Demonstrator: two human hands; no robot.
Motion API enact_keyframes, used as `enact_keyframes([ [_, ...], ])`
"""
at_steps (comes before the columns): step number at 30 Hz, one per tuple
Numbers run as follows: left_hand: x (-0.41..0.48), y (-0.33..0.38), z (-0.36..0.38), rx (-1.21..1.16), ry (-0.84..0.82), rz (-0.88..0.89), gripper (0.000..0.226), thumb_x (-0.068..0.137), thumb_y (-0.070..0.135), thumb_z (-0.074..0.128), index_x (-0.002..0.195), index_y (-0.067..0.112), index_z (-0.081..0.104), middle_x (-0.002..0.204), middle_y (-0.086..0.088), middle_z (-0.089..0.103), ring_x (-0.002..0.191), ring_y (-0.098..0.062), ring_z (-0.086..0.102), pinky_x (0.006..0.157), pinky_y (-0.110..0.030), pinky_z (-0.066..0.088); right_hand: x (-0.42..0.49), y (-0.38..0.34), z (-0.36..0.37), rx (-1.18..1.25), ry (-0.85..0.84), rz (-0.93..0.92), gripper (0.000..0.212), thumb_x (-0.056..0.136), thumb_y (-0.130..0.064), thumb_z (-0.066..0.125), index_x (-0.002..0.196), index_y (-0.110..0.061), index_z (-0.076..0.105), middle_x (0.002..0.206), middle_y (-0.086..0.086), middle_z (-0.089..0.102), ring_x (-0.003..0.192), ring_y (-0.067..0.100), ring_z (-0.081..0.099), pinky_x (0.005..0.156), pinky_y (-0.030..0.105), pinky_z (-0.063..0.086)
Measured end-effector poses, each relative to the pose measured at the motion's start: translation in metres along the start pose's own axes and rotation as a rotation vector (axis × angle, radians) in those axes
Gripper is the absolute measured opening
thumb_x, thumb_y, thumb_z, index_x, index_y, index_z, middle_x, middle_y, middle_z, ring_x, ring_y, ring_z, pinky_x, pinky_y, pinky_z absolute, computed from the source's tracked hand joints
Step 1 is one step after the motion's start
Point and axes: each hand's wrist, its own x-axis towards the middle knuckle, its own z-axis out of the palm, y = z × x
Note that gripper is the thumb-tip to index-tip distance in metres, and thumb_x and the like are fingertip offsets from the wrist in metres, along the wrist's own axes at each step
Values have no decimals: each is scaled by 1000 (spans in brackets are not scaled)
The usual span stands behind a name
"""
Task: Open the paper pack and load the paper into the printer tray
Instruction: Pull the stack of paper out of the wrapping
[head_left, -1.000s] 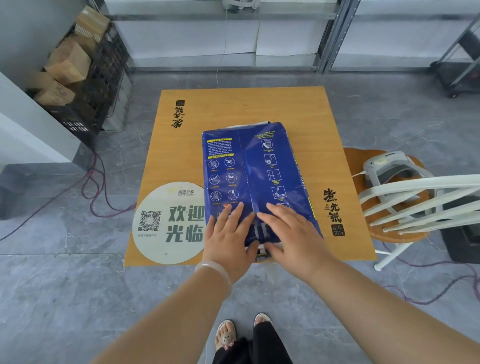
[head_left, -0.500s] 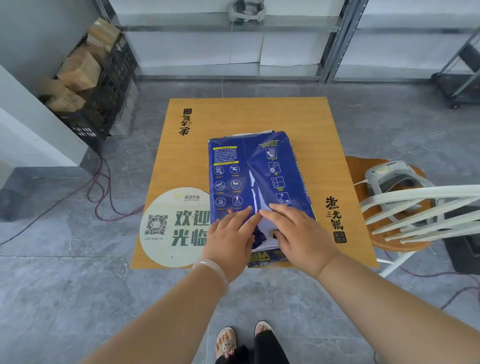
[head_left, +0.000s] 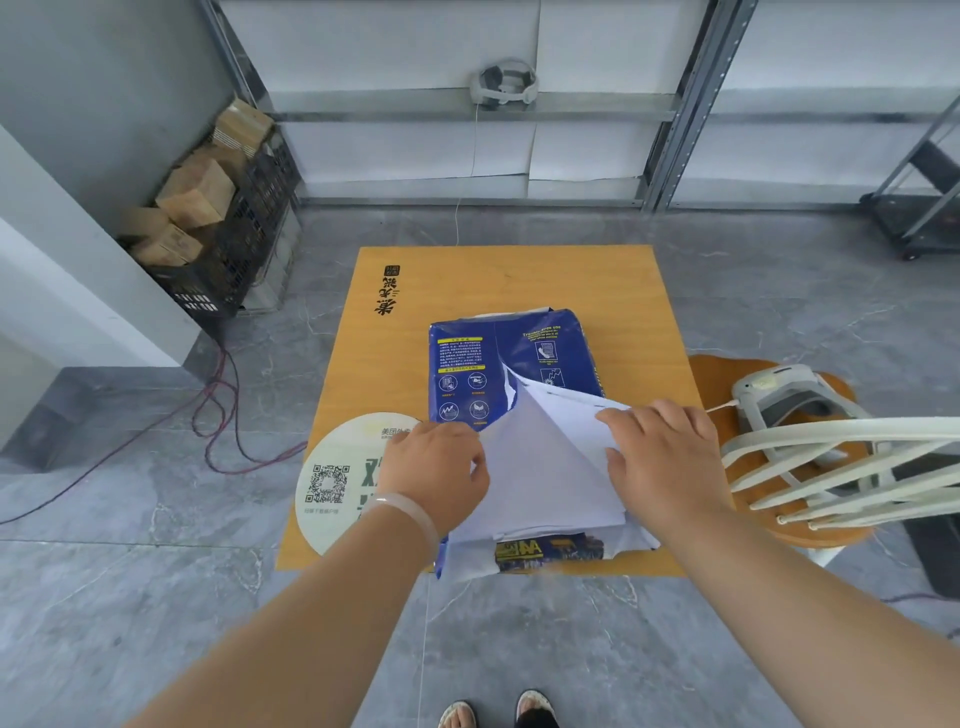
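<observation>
**Wrapper torn open on the table**

The blue paper pack (head_left: 511, 364) lies flat on the yellow wooden table (head_left: 618, 291), its near end at the table's front edge. The wrapper is split along the top seam, and white paper (head_left: 540, 467) shows through the gap (the far half of the pack is still covered). The left hand (head_left: 436, 475) grips the left flap of the wrapper, fingers curled around its edge. The right hand (head_left: 662, 457) grasps the right flap, which is folded outward with its white inner side up. A round white sticker (head_left: 337, 478) with a QR code sits on the table just beside the left hand. To the right stands a white chair (head_left: 841, 467).
</observation>
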Motion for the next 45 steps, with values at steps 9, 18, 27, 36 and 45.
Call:
enact_keyframes([
  [9, 3, -22, 1, 526, -174, 86, 47, 89, 17, 40, 135, 22, 47, 147, 3, 39, 141, -25, 22, 117, -53, 3, 4, 13, -3, -162, -343, -17, 56, 89, -16, 41, 143, -28, 36, 153, 1, 29, 144, 27, 9, 115, 47, 5],
  [18, -15, -4, 41, 322, -128, 81, 81, 84, 7, 42, 151, 19, 0, 154, -8, 14, 131, -30, 31, 105, -38, 30, 13, 5, 1, -241, -379, -125, 44, 83, -17, 49, 127, -21, 51, 132, 1, 43, 132, 28, 25, 112, 44, 7],
  [27, -7, -10, 69, 198, 13, 238, 55, 69, 18, 50, 122, 19, 65, 130, 2, 63, 118, -23, 60, 96, -38, 50, 12, 7, 22, -284, -397, -139, 68, 90, -12, 26, 154, -19, 4, 159, 12, 23, 148, 32, -14, 112, 53, -22],
  [36, 5, -7, 84, 155, -8, 130, 56, 85, 41, 37, 131, 17, 56, 143, 0, 51, 136, -24, 40, 107, -44, 21, -6, -5, 61, 101, -256, -296, 62, 85, -18, 36, 146, -14, 37, 158, 5, 27, 145, 23, 19, 115, 41, 8],
  [45, -3, -37, 100, -16, -6, 51, 65, 93, 57, 7, 150, 27, 17, 157, 9, 16, 144, -12, 9, 113, -35, 10, -12, 15, 79, 394, -486, 42, 66, 98, -51, 18, 149, -35, -21, 158, -17, -23, 146, 3, -16, 115, 25, -7],
])
